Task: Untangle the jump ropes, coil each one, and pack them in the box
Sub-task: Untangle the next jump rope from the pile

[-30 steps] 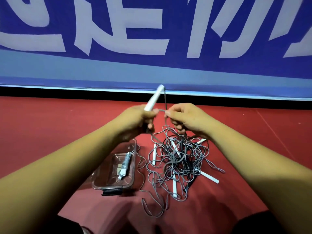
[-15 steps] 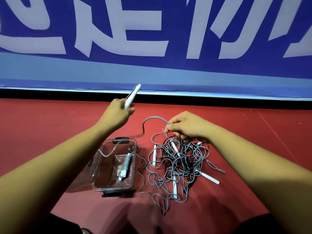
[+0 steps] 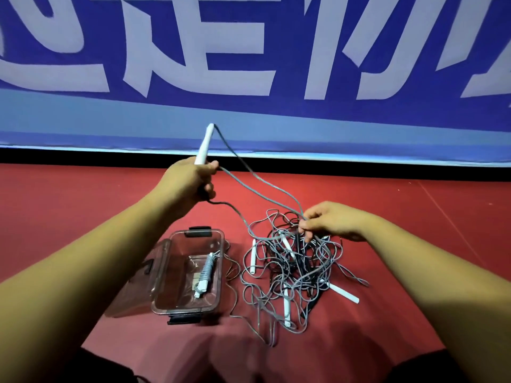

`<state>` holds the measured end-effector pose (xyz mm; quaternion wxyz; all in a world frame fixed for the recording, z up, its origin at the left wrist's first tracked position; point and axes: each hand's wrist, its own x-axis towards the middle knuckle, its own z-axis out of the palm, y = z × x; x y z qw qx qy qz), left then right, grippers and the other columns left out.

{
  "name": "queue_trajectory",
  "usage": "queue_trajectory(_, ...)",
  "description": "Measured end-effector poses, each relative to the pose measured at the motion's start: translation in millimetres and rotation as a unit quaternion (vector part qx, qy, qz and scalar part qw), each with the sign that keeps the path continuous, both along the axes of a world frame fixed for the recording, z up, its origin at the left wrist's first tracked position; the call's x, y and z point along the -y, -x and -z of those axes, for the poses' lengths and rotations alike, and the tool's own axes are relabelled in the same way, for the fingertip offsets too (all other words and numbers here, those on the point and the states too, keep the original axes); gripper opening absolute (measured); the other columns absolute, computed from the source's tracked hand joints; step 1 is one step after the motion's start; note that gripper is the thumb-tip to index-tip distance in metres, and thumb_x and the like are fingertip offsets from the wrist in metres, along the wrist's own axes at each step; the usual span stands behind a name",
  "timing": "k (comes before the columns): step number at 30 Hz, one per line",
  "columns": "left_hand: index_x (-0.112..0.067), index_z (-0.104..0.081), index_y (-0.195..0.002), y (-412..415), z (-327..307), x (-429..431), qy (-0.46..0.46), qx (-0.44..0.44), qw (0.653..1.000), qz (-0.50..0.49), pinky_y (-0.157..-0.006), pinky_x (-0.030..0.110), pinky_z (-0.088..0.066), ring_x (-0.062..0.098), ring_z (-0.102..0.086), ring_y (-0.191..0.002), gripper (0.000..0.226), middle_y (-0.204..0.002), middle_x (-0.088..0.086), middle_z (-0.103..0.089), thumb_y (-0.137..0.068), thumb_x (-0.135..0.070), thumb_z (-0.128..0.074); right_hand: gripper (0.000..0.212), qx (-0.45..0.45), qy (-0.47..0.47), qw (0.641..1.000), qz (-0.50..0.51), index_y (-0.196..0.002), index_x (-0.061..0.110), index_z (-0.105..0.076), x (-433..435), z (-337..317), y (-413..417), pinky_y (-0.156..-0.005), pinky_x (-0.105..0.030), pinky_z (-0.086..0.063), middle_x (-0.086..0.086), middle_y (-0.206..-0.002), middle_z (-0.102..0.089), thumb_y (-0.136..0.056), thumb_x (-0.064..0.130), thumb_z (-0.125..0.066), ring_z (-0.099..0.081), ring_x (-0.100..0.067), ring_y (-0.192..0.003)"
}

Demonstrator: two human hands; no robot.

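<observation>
Two grips busy: clenches white handle (image 3: 204,145) in left grip (image 3: 190,181), steeper than half a second ago; pinches grey cord (image 3: 265,186) in right grip (image 3: 329,219), now pulled straighter above tangle (image 3: 293,272) on floor (image 3: 414,217), beside clear box (image 3: 219,272) holding coiled rope (image 3: 206,269).

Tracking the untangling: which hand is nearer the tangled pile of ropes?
Right. The right hand pinches cord at the tangled pile; the left hand holds a white handle raised, off to its left.
</observation>
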<state>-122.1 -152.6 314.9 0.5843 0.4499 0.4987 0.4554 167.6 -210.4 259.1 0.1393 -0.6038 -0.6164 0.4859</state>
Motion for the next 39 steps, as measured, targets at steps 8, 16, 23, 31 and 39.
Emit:
queue_trajectory(8, -0.015, -0.068, -0.099, 11.1, 10.1, -1.7, -0.136, -0.375, 0.915, 0.055, -0.053, 0.016, -0.042, 0.013, -0.052, -0.060, 0.008, -0.081, 0.005, -0.063, -0.093, -0.013, -0.064, 0.022, -0.037, -0.064, 0.997, -0.022, -0.088, 0.011, -0.073, 2.5, -35.0, 42.0, -0.045, -0.021, -0.029, 0.005, -0.053, -0.042, -0.097, 0.025, -0.058, -0.033, -0.010, -0.045)
queue_trajectory(16, -0.007, -0.055, -0.084, -27.2, -2.4, 34.2, 0.009, -0.068, 0.956, 0.287, -0.050, 0.025, -0.042, 0.016, -0.045, -0.043, 0.013, -0.054, 0.006, -0.045, -0.097, -0.005, -0.052, 0.025, -0.073, -0.197, 0.978, 0.014, -0.079, 0.004, -0.072, 0.9, -64.1, 65.7, -0.043, -0.021, -0.028, 0.007, -0.045, -0.044, -0.093, 0.023, -0.065, -0.035, -0.011, -0.040)
queue_trajectory(23, -0.019, -0.037, -0.076, -2.8, -0.6, 1.0, -0.003, 0.064, 0.998, 0.022, -0.045, 0.023, -0.022, 0.008, -0.020, -0.040, 0.028, -0.051, -0.006, -0.024, -0.099, -0.006, -0.048, 0.024, 0.017, 0.001, 1.000, -0.002, -0.086, -0.006, -0.066, -3.3, 0.6, 1.4, -0.072, -0.034, -0.047, -0.009, -0.066, -0.065, -0.093, 0.017, -0.064, -0.063, -0.024, -0.070)
queue_trajectory(31, -0.014, -0.058, -0.088, 9.0, 3.0, -9.6, -0.076, -0.127, 0.988, 0.043, -0.058, 0.027, -0.040, 0.014, -0.043, -0.046, 0.026, -0.050, -0.004, -0.043, -0.100, -0.036, -0.055, 0.029, -0.082, -0.084, 0.993, 0.009, -0.092, 0.007, -0.071, -0.2, -38.1, 34.1, -0.042, -0.020, -0.026, 0.005, -0.049, -0.039, -0.099, 0.029, -0.054, -0.029, -0.011, -0.044)
queue_trajectory(39, -0.005, -0.062, -0.091, 3.8, -9.1, -0.4, -0.193, -0.347, 0.918, -0.009, -0.073, 0.039, -0.048, 0.023, -0.060, -0.075, 0.029, -0.083, 0.008, -0.070, -0.100, -0.030, -0.053, 0.027, 0.123, -0.124, 0.976, -0.130, -0.078, 0.020, -0.076, 11.4, -67.9, 63.0, -0.047, -0.025, -0.024, 0.001, -0.050, -0.040, -0.093, 0.037, -0.062, -0.029, -0.013, -0.044)
